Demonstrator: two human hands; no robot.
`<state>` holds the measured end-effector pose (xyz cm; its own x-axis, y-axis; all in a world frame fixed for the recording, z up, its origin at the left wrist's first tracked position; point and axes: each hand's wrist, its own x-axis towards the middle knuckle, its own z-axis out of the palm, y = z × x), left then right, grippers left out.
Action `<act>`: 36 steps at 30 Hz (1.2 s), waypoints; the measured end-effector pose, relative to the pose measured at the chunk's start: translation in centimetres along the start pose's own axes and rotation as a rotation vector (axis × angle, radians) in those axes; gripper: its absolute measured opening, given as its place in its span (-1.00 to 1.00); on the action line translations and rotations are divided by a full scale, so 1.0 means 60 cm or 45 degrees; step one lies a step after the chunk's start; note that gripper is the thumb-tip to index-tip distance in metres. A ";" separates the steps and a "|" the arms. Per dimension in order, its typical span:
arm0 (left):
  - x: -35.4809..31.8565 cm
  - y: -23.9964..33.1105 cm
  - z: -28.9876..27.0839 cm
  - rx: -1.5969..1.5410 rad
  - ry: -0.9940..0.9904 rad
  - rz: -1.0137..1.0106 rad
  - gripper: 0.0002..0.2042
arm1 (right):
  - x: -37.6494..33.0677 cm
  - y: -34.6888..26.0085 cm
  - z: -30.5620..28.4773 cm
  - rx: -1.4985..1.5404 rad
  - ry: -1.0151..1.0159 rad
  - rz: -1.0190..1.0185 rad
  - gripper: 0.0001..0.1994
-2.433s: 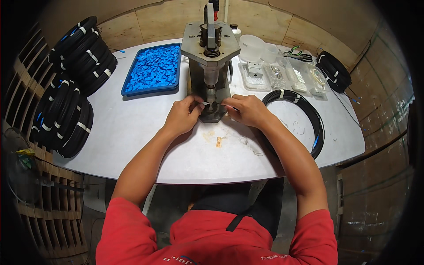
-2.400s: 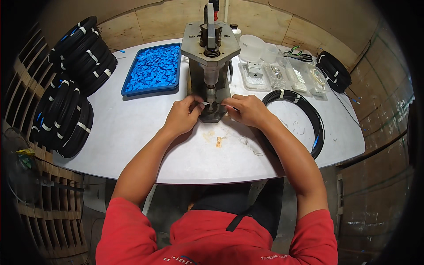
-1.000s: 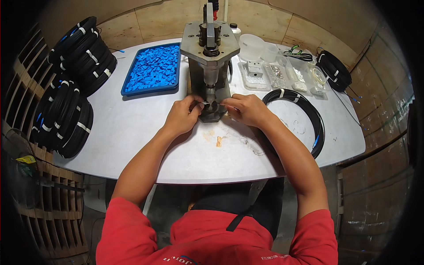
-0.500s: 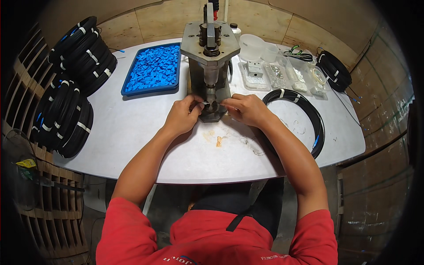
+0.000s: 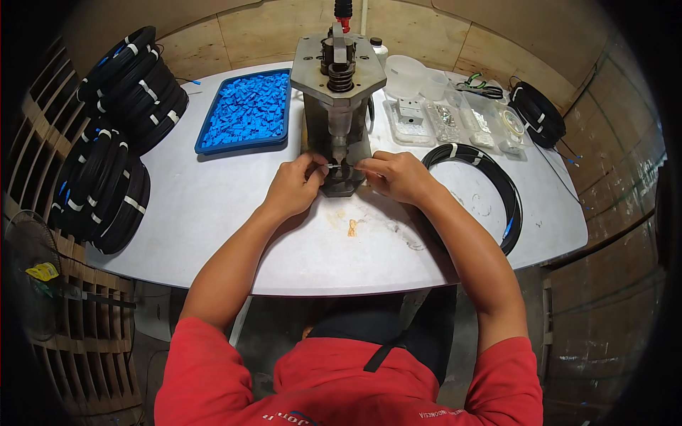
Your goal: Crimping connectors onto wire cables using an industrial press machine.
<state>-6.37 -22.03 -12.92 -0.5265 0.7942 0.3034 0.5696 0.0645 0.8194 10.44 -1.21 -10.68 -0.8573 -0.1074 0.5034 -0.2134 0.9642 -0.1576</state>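
At the foot of a steel bench press (image 5: 341, 96), my two hands face each other under the ram. My left hand (image 5: 293, 186) pinches a small thin whitish piece (image 5: 332, 166) between thumb and fingertips. Its tip points right, into the gap under the ram (image 5: 339, 145). On the other side my right hand (image 5: 396, 176) is closed in a pinch close to the press base (image 5: 342, 190); what its fingertips hold is too small to make out. A coil of black cable (image 5: 508, 192) with white ties lies by my right forearm, which hides part of it.
Left of the press stands a blue tray (image 5: 206, 147) full of small blue parts. Stacked black cable coils (image 5: 106, 188) line the left edge. Clear containers (image 5: 444, 121), a white tub (image 5: 405, 77), green-handled scissors (image 5: 472, 84) and another coil (image 5: 538, 113) occupy the back right.
The press ram has risen a little and the spring on top has stretched. The flat bar above it has tilted, its far end lower. Both hands stay in place.
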 end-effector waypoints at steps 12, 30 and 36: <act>-0.001 0.003 0.002 -0.013 0.026 -0.026 -0.79 | 0.006 -0.005 -0.002 -0.012 -0.002 0.014 -0.75; 0.003 0.001 0.008 -0.007 0.079 -0.011 -0.81 | 0.003 -0.003 -0.001 -0.045 -0.014 0.052 -0.67; 0.004 -0.003 0.007 0.005 0.067 -0.003 -0.80 | 0.005 -0.003 -0.001 -0.022 0.009 0.033 -0.76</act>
<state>-6.36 -21.58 -13.20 -0.5602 0.7614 0.3263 0.5707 0.0693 0.8182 10.28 -1.43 -10.46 -0.8590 -0.0807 0.5056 -0.1831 0.9706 -0.1562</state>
